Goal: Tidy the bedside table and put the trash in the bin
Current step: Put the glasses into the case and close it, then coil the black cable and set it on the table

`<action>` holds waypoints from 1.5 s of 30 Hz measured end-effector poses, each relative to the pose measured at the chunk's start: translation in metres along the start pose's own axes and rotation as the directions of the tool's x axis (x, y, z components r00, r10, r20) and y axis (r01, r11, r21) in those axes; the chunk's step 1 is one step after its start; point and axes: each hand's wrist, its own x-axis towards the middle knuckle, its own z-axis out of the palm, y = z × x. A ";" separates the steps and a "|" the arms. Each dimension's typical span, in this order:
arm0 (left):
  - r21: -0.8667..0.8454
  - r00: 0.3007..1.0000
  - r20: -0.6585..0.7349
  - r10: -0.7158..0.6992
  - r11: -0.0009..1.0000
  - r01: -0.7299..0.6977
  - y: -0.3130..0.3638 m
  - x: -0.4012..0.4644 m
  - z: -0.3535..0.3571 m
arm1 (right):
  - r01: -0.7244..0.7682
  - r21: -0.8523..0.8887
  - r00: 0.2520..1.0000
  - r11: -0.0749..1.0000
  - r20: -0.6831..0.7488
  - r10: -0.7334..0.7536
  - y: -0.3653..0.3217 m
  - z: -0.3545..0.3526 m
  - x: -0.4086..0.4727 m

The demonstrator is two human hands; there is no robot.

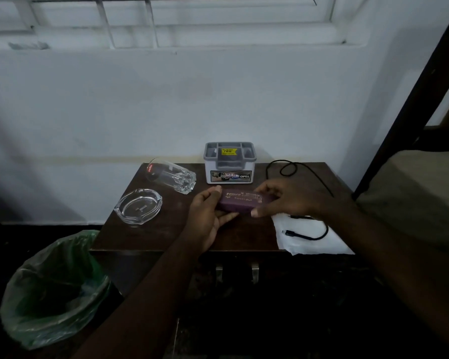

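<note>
A purple case with gold lettering is held just above the dark wooden bedside table. My left hand grips its left end and my right hand grips its right end. A drinking glass lies on its side at the back left. In front of it sits a glass ashtray. A white tissue lies at the right front with a short black cable on it. The bin lined with a green bag stands on the floor at the left.
A grey and white organiser box stands at the back of the table. A long black cable loops at the back right. A bed frame post and mattress are at the right. The white wall is right behind the table.
</note>
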 end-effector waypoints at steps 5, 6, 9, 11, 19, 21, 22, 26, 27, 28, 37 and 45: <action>-0.033 0.998 0.062 0.027 0.999 -0.025 -0.002 -0.001 0.000 | 0.089 -0.408 0.979 0.909 -0.132 -0.155 -0.008 -0.019 -0.003; -0.047 0.998 0.062 0.024 0.999 -0.021 -0.003 -0.001 0.000 | 0.040 -0.482 0.954 0.875 -0.242 -0.177 -0.006 -0.029 -0.003; -0.056 0.998 0.048 0.027 0.998 -0.024 -0.004 -0.002 0.002 | -0.109 -0.268 0.808 0.957 -0.585 -0.072 0.015 -0.055 -0.005; -0.042 0.998 0.052 0.028 0.999 -0.025 -0.005 -0.002 0.002 | -0.175 -0.101 0.646 0.979 -0.762 0.037 0.039 -0.070 -0.008; -0.001 0.997 0.067 0.028 1.000 -0.028 -0.006 -0.002 0.002 | -0.650 -0.171 0.612 0.740 -0.696 0.376 0.113 -0.100 -0.001; 0.002 0.997 0.069 0.030 1.000 -0.030 -0.005 -0.003 0.002 | -0.657 -0.202 0.628 0.726 -0.680 0.379 0.117 -0.096 0.004; 0.003 0.997 0.069 0.032 0.999 -0.032 -0.005 -0.003 0.002 | -0.649 -0.213 0.636 0.730 -0.679 0.367 0.118 -0.093 0.005; 0.014 0.997 0.067 0.038 0.999 -0.039 -0.006 -0.003 0.002 | -0.548 -0.216 0.705 0.808 -0.639 0.307 0.117 -0.085 0.011; 0.016 0.997 0.066 0.040 0.999 -0.041 -0.006 -0.003 0.002 | -0.533 -0.212 0.719 0.819 -0.623 0.307 0.117 -0.084 0.013; 0.017 0.997 0.066 0.041 0.999 -0.042 -0.006 -0.003 0.002 | -0.531 -0.209 0.724 0.821 -0.615 0.312 0.115 -0.084 0.014; 0.007 0.996 0.079 0.046 0.999 -0.047 -0.006 -0.001 0.001 | -0.264 -0.326 0.951 0.908 -0.243 0.189 0.065 -0.075 0.003; 0.043 0.994 0.084 0.073 0.996 -0.077 -0.008 -0.004 0.001 | -0.309 -0.364 0.950 0.879 -0.083 0.300 0.065 -0.059 0.009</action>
